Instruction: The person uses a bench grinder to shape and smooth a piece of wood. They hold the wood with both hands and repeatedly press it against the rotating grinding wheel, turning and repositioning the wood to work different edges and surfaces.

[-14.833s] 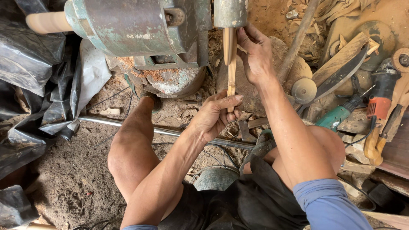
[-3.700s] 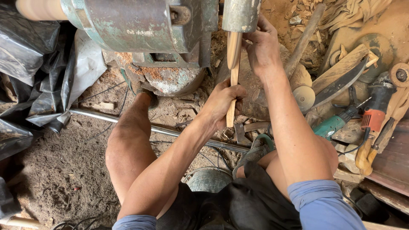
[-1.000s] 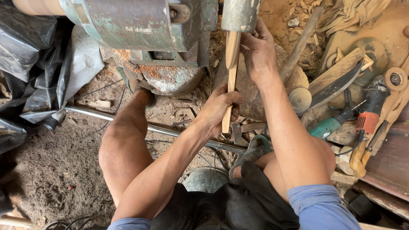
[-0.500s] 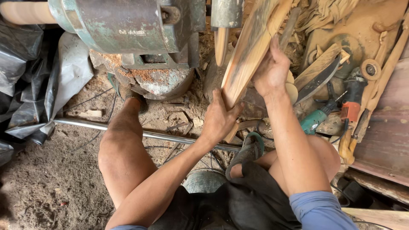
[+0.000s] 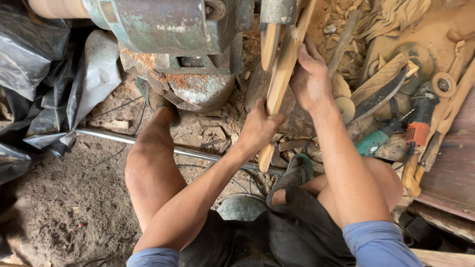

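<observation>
Both my hands hold a long, flat wooden piece (image 5: 279, 81) that leans from lower left to upper right. Its top end lies against the grey cylinder (image 5: 277, 10) of a worn green machine (image 5: 163, 24). My left hand (image 5: 260, 126) grips the piece low down, near its bottom end. Higher up, my right hand (image 5: 309, 79) presses on its right side. A second rounded wooden part (image 5: 269, 44) shows just left of the piece under the cylinder. I sit on the ground with my bare knees on either side.
A metal pipe (image 5: 148, 143) crosses the sawdust-covered ground. Black plastic sheets (image 5: 39, 74) are heaped at the left. At the right lie a curved blade (image 5: 381, 94), a green power tool (image 5: 376, 141), an orange-handled tool (image 5: 418, 133) and wooden boards (image 5: 445, 168). A sandal (image 5: 292, 175) sits by my leg.
The wooden piece stood upright and edge-on under the cylinder; it has since been turned and tilted to the upper right. My right hand has shifted to its right side.
</observation>
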